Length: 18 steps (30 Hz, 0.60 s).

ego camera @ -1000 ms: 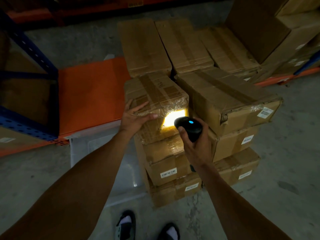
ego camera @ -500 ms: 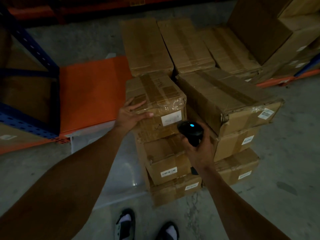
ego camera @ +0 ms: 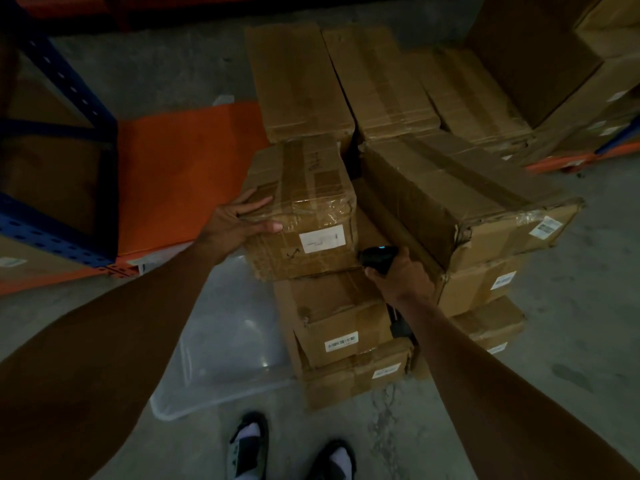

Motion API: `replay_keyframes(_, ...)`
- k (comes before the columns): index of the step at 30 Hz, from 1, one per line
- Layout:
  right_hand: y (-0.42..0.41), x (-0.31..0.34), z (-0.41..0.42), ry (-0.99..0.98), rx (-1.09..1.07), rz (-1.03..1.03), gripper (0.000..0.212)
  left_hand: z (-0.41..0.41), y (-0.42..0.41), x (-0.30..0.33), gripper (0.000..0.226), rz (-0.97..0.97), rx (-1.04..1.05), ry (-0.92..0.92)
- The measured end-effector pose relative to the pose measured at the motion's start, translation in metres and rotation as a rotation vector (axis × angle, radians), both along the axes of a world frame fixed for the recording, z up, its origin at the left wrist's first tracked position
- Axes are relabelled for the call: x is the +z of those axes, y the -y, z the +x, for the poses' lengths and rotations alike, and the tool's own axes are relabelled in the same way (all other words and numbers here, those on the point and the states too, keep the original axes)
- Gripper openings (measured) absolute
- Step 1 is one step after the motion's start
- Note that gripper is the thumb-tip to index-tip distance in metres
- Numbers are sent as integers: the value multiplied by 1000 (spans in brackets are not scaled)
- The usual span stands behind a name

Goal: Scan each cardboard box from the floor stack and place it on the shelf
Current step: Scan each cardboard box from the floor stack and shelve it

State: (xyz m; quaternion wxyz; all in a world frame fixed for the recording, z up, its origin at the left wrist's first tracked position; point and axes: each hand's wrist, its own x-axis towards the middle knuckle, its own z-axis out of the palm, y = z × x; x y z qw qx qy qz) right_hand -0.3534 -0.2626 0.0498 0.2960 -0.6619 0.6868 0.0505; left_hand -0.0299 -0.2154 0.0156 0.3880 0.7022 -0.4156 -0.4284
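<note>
A taped cardboard box (ego camera: 304,188) with a white label (ego camera: 322,238) lies on top of the near-left floor stack (ego camera: 343,317). My left hand (ego camera: 239,223) grips its near-left corner, fingers on top and thumb on the front face. My right hand (ego camera: 398,275) is closed around a black barcode scanner (ego camera: 375,259) with a small blue light, held low at the box's right front corner. The scanner's beam is off. The orange shelf deck (ego camera: 187,168) lies to the left, framed by blue uprights (ego camera: 65,74).
Another stack of boxes (ego camera: 478,216) stands right beside the first, with more boxes (ego camera: 346,74) lying behind and larger cartons (ego camera: 554,60) at far right. A clear plastic lid (ego camera: 221,344) lies on the concrete floor by my feet (ego camera: 291,452).
The scanner's bright light on the label has gone out. My right hand with the scanner dropped lower and to the right of the box. The top box has shifted slightly toward me.
</note>
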Motion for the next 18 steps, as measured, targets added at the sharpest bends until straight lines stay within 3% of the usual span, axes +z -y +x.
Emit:
replay_keyframes(4, -1, -1, -9, -74, 27, -24, 79, 7, -1, -4, 69, 2, -7, -13)
replay_keyframes(14, 1, 8, -10, -32, 17, 12, 95, 5, -3, -1, 70, 3, -5, -27)
replay_keyframes(16, 0, 14, -4, -3, 34, -80, 104, 4, -4, 2, 69, -3, 10, -34)
replay_keyframes(18, 3, 20, 7, 161, 60, -225, 104, 2, -5, 4, 69, -18, 22, -35)
